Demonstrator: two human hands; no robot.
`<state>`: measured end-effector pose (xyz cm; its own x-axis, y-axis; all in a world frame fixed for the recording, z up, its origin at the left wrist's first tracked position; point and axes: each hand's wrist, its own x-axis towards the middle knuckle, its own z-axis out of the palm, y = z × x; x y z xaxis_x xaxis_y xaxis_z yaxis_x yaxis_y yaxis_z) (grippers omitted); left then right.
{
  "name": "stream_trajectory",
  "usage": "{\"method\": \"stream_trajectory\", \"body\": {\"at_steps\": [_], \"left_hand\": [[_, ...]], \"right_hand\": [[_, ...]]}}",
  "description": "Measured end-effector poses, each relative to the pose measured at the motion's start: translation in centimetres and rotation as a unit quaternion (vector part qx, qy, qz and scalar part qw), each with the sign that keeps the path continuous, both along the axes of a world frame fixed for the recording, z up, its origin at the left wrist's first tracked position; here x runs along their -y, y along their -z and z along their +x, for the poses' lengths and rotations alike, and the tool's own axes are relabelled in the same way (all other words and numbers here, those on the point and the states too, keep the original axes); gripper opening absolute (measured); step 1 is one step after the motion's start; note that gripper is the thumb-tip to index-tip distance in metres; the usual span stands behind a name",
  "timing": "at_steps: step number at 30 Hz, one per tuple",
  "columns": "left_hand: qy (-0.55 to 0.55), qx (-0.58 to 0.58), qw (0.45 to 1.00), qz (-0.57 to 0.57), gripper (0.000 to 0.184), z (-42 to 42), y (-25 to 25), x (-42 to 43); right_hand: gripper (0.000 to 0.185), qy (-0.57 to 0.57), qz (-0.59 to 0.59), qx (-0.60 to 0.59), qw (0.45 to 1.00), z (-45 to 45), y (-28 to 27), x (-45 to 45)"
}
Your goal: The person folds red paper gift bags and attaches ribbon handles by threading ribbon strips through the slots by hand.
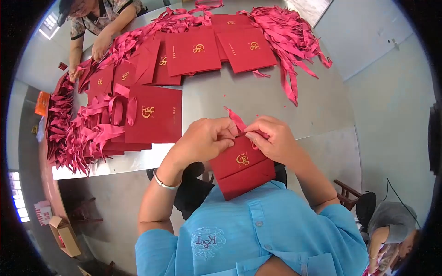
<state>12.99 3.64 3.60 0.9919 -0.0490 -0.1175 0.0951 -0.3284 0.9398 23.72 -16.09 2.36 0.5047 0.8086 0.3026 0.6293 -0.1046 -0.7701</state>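
Note:
A red paper bag [240,171] with a gold logo leans against my blue shirt at the table's front edge. My left hand [208,138] pinches the bag's top edge by the ribbon, its fingers closed. On the other side of that edge, my right hand [271,138] is closed on the pink ribbon [235,118], whose loose end sticks up between both hands. A small loop of ribbon shows below my right fingers. Nearest to my left hand on the table lies a larger-looking red bag [154,115] on a stack with ribbon handles.
More red bags [193,50] lie across the metal table [207,99]. Pink ribbons [285,34] are heaped at the back right, others at the left. A co-worker's hands [100,48] handle bags at the back left. Another person [391,225] sits at the lower right.

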Motion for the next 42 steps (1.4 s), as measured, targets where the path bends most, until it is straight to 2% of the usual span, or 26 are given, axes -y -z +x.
{"method": "stream_trajectory", "body": {"at_steps": [2, 6, 9, 11, 15, 17, 21, 23, 29, 33, 35, 42], "left_hand": [[0.029, -0.007, 0.999, 0.045, 0.021, -0.5, -1.6, -0.4], [0.045, -0.036, 0.998, 0.034, 0.024, -1.5, -1.4, -1.5], [0.025, -0.013, 0.998, 0.047, 0.023, -2.5, -0.7, -1.3], [-0.053, -0.17, 0.97, -0.164, 0.022, -3.0, -1.3, -0.5], [-0.126, -0.131, 0.949, -0.256, 0.021, -4.2, 0.1, 0.8], [-0.16, -0.105, 0.912, -0.363, 0.022, -4.8, 1.0, 1.0], [-0.143, -0.091, 0.917, -0.362, 0.021, -5.3, 1.7, 0.2], [-0.084, -0.117, 0.944, -0.298, 0.02, -5.4, 2.0, -0.7], [-0.02, -0.124, 0.953, -0.276, 0.02, -5.1, 2.3, -1.6], [-0.021, -0.122, 0.945, -0.303, 0.02, -4.9, 2.8, -1.5], [-0.04, -0.098, 0.93, -0.353, 0.02, -5.1, 3.5, -1.1], [-0.053, -0.111, 0.926, -0.357, 0.02, -5.0, 2.8, -0.8]], "right_hand": [[0.005, 0.006, -0.003, 0.023, 1.0, -0.4, -0.6, -0.3], [0.006, 0.005, 0.006, 0.051, 0.999, -0.7, -1.0, -0.3], [0.007, 0.017, 0.004, 0.078, 0.997, -0.9, -1.3, -0.1], [0.008, 0.032, 0.026, 0.121, 0.992, -1.0, -1.4, -0.2], [0.008, 0.038, 0.017, 0.092, 0.995, -1.1, -1.9, -0.1], [0.008, 0.038, 0.001, 0.085, 0.996, -1.1, -1.7, -0.1], [0.008, 0.029, 0.002, 0.06, 0.998, -1.4, -1.2, -0.4], [0.009, 0.026, 0.019, 0.083, 0.996, -1.5, -1.4, -0.6], [0.008, 0.016, 0.026, 0.096, 0.995, -1.5, -1.1, -0.9], [0.008, 0.02, 0.004, 0.077, 0.997, -1.4, -0.9, -0.9], [0.008, 0.032, -0.009, 0.068, 0.997, -1.2, -0.8, -0.7], [0.009, 0.031, 0.0, 0.073, 0.997, -1.5, -0.8, -1.0]]}}
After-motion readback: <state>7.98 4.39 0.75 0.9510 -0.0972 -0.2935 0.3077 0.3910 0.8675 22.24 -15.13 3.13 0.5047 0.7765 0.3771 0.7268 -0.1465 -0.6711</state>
